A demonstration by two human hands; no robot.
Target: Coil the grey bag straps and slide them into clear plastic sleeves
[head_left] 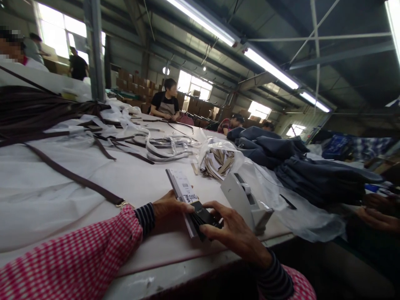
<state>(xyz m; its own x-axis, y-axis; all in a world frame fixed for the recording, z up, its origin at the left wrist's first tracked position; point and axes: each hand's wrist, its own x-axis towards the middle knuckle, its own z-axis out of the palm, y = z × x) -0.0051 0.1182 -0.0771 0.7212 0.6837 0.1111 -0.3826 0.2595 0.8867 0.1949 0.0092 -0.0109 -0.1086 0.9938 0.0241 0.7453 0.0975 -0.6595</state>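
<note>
My left hand [173, 205] grips a stack of white printed cards [183, 187] from its left side, thumb on top. The stack is tilted above the table near its front edge. Against the lower end of the stack lie several black tags [203, 215], fanned slightly. My right hand [229, 227] holds these tags between thumb and fingers. Just beyond my right hand stands a white tape dispenser [245, 200]. A dark brown strap [75, 177] with a metal ring lies by my left sleeve.
Behind the dispenser is a clear plastic bag [218, 160] of paper strips. Dark blue fabric [312, 175] is heaped at right, brown straps [40, 110] at left. Another person's hands [378, 218] are at the right edge; a person [165, 102] is across the table.
</note>
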